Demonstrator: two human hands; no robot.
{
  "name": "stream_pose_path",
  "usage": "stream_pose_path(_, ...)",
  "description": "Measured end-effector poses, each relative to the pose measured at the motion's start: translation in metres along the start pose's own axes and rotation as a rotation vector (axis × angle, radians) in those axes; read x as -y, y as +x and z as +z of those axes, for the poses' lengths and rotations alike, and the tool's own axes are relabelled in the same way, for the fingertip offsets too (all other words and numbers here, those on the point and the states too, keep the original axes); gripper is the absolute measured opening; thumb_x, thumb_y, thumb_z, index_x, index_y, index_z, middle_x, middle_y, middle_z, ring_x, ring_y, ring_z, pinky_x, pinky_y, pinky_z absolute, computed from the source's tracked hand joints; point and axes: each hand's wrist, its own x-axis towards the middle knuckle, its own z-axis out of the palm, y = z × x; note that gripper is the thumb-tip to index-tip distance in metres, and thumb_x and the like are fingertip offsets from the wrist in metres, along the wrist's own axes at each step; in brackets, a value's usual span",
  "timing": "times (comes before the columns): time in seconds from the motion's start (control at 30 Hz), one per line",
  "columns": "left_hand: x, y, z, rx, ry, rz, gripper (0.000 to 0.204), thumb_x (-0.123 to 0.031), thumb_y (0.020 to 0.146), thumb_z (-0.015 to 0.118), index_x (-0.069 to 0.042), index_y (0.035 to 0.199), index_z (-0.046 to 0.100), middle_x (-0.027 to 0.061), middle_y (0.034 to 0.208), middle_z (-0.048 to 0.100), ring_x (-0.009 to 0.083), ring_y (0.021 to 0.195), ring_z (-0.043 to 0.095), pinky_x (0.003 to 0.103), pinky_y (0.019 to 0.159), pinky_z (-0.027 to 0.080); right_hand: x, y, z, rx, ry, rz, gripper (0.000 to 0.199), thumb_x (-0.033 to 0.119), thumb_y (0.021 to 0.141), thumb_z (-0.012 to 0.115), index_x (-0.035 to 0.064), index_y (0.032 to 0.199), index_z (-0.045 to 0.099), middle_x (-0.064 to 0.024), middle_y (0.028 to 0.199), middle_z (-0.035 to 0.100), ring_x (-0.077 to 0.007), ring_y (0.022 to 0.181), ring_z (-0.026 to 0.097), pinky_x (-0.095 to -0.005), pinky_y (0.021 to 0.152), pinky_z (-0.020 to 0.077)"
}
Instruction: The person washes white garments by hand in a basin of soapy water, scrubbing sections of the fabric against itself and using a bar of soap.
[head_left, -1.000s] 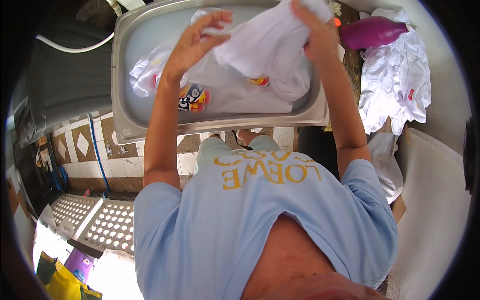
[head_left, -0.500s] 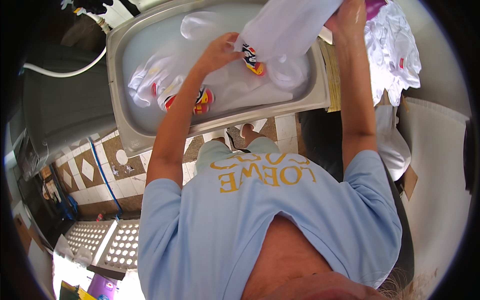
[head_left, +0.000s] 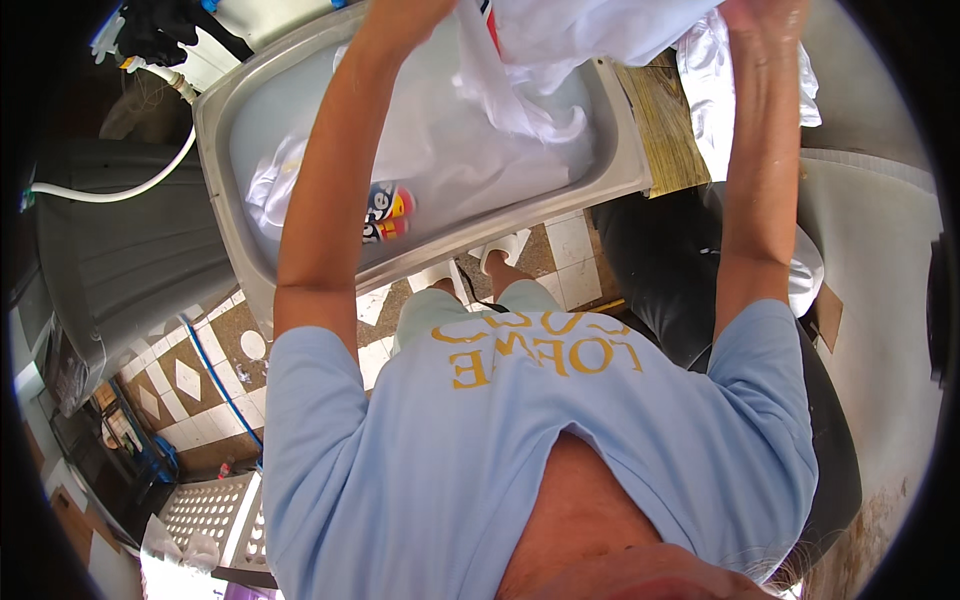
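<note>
A steel sink basin (head_left: 622, 150) holds milky water and soaked white clothes (head_left: 470, 170), one with a red, yellow and blue print (head_left: 385, 212). Both my arms reach up over it. My left hand (head_left: 400, 12) and my right hand (head_left: 762, 14) sit at the top edge of the picture, partly cut off. Between them they hold up a white garment (head_left: 600, 30), which hangs down into the basin. Its lower folds touch the wet clothes.
More white clothes (head_left: 712, 100) lie heaped on a wooden board (head_left: 665, 130) right of the basin. A white hose (head_left: 120, 190) runs over a grey tub (head_left: 120, 270) at the left. Below are a tiled floor (head_left: 190, 380), my feet, and a black tub (head_left: 660, 270).
Both hands have lifted the white garment higher and farther from me, up to the top edge of the picture. More of the basin and the printed garment now shows.
</note>
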Motion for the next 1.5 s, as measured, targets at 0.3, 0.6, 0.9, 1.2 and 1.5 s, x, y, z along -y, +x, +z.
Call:
stream_pose_path(0.3,0.004,0.013,-0.003,0.248,0.64,0.127,0.029,-0.019,0.08,0.071,0.003,0.069,0.055,0.0051,0.056,0.048,0.0085,0.053,0.04,0.027,0.05,0.035,-0.114,-0.067,-0.039,0.459,-1.295,0.075,0.031,0.025,0.085,0.068,0.0029,0.106,0.064,-0.0099,0.093,0.067,-0.0163,0.076,0.063,-0.0299,0.074,0.0497)
stream_pose_path(0.6,0.011,-0.01,-0.006,0.142,0.339,-0.228,0.027,-0.025,0.091,0.062,-0.007,0.072,0.055,-0.0075,0.063,0.046,0.0028,0.06,0.04,0.021,0.052,0.033,-0.125,-0.038,-0.005,0.405,-0.284,0.178,0.013,0.015,0.089,0.061,0.0029,0.09,0.067,-0.0014,0.079,0.066,-0.0067,0.069,0.059,-0.022,0.063,0.0468)
stream_pose_path(0.9,0.021,-0.022,-0.019,0.141,0.245,-0.158,0.026,-0.018,0.094,0.057,-0.007,0.071,0.057,-0.0099,0.064,0.042,0.0017,0.06,0.037,0.019,0.054,0.034,-0.051,-0.032,-0.011,0.637,-0.941,0.134,0.049,0.02,0.078,0.07,-0.0006,0.119,0.054,-0.009,0.102,0.062,-0.0143,0.09,0.06,-0.0258,0.082,0.0467)
stream_pose_path(1.2,0.05,-0.047,0.0,-0.063,0.321,-0.128,0.033,-0.026,0.078,0.073,-0.003,0.099,0.062,0.0043,0.094,0.059,0.0133,0.084,0.055,0.028,0.072,0.045,-0.101,-0.027,-0.033,0.356,-0.22,0.668,0.021,0.022,0.088,0.064,0.001,0.09,0.063,-0.0059,0.088,0.064,-0.0132,0.078,0.062,-0.0268,0.06,0.0507)
stream_pose_path(1.5,0.096,-0.075,0.018,-0.22,0.541,-0.355,0.031,-0.025,0.078,0.072,-0.004,0.099,0.063,0.0097,0.087,0.061,0.015,0.071,0.058,0.028,0.062,0.047,-0.007,-0.018,0.02,0.44,-0.087,0.237,0.034,0.034,0.091,0.059,0.0006,0.099,0.06,-0.007,0.087,0.064,-0.0167,0.081,0.063,-0.0305,0.074,0.0527)
